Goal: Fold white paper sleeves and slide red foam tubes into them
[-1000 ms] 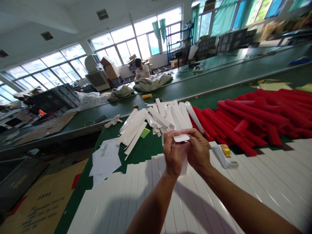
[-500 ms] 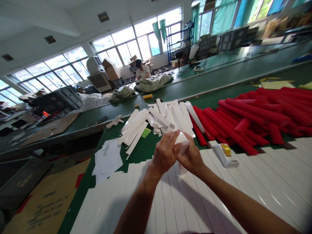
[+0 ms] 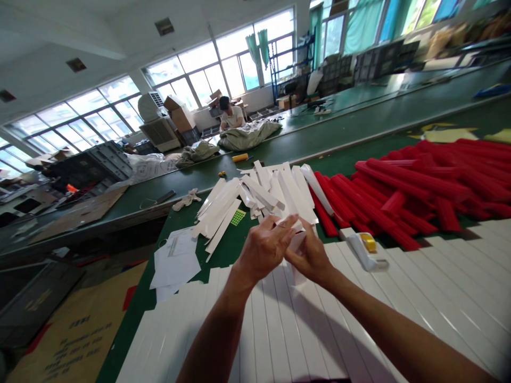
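In front of me a narrow white cardboard box (image 3: 296, 242) stands on end between my hands. My left hand (image 3: 259, 249) pinches at its upper end, the fingers lying over the top. From the other side, my right hand (image 3: 312, 255) wraps round the box just below its top. My fingers hide part of the upper end. Beneath them, long white boxes (image 3: 191, 335) lie side by side in a row. A white tape dispenser (image 3: 366, 250) with a yellow roll sits on these boxes, right of my right hand.
Loose white strips and flat pieces (image 3: 223, 205) are heaped beyond my hands. Many red ribbed tubes (image 3: 399, 183) are piled at the right. Paper sheets (image 3: 175, 260) lie at the table's left edge. Across a green bench (image 3: 339, 127), a person (image 3: 231, 114) sits near the windows.
My left hand has shifted slightly left and its fingers have moved across the box's top, covering more of the upper end. My right hand keeps its hold. The view has shifted slightly.
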The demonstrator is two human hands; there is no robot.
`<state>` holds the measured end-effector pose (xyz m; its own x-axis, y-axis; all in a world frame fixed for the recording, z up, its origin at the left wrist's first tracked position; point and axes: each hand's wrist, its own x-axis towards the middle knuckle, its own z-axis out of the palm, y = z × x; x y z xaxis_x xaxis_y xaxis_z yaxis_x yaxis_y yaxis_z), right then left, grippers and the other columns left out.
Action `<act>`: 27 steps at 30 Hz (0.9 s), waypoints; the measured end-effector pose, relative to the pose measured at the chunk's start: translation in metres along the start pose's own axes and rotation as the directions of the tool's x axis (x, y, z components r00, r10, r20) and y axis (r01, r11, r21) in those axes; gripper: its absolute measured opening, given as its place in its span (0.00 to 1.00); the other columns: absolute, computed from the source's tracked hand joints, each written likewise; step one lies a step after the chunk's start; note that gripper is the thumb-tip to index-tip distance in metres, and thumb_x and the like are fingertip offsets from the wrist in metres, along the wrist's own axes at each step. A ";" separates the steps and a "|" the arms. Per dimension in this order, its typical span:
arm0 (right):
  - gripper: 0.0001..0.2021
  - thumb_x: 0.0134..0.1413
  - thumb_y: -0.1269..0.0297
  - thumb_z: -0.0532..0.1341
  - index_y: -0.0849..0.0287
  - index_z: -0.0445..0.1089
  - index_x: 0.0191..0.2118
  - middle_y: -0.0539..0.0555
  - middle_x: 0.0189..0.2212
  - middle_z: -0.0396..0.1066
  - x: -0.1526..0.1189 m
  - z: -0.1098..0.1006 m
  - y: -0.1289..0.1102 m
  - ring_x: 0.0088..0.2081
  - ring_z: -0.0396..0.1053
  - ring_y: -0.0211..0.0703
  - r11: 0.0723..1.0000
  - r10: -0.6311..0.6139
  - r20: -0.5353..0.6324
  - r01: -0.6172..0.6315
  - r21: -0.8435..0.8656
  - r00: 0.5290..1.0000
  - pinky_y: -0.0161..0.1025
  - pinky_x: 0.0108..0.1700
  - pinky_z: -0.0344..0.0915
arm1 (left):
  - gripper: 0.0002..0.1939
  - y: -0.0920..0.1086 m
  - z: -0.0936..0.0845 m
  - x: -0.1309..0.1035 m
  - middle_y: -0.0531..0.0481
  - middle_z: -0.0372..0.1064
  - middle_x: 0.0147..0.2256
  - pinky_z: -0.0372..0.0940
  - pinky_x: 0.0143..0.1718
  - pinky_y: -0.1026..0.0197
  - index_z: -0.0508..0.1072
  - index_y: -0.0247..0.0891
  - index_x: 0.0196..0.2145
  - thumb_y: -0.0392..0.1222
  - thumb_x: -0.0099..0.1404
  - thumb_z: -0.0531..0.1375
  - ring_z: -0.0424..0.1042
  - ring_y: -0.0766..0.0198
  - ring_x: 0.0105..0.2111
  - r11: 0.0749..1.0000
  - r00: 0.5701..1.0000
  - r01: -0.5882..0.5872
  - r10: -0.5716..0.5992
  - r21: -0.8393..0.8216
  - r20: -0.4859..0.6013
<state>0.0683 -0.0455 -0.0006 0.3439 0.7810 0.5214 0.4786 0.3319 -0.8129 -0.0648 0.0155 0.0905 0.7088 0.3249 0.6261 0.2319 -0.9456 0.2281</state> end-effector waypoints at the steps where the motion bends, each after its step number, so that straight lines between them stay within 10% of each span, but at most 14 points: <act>1: 0.35 0.50 0.58 0.65 0.56 0.55 0.63 0.64 0.51 0.71 0.000 0.000 0.000 0.47 0.73 0.61 1.000 -0.008 -0.001 0.008 0.000 1.000 0.56 0.45 0.74 | 0.18 0.001 -0.003 0.001 0.42 0.74 0.45 0.75 0.44 0.57 0.70 0.37 0.56 0.40 0.73 0.51 0.76 0.61 0.44 1.000 1.000 -0.003 0.002 0.018 0.030; 13: 0.36 0.52 0.62 0.63 0.55 0.50 0.65 0.63 0.57 0.66 0.008 0.000 0.002 0.52 0.72 0.55 0.991 -0.132 0.043 0.131 0.005 0.990 0.50 0.50 0.73 | 0.21 -0.002 0.009 -0.009 0.37 0.63 0.61 0.66 0.57 0.41 0.63 0.31 0.61 0.38 0.72 0.49 0.59 0.46 0.64 0.979 0.993 -0.113 0.107 0.168 0.045; 27: 0.37 0.51 0.65 0.66 0.55 0.50 0.65 0.62 0.57 0.63 0.007 -0.010 0.011 0.57 0.66 0.53 0.982 -0.183 0.047 0.180 0.053 0.982 0.50 0.57 0.67 | 0.23 0.002 0.011 0.000 0.41 0.62 0.62 0.69 0.52 0.40 0.64 0.33 0.61 0.35 0.69 0.51 0.63 0.44 0.61 0.922 0.966 -0.243 0.201 0.303 0.165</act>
<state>0.0844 -0.0415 -0.0033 0.2125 0.7311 0.6484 0.4891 0.4949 -0.7183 -0.0569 0.0136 0.0829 0.8409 0.1214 0.5274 0.2431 -0.9554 -0.1677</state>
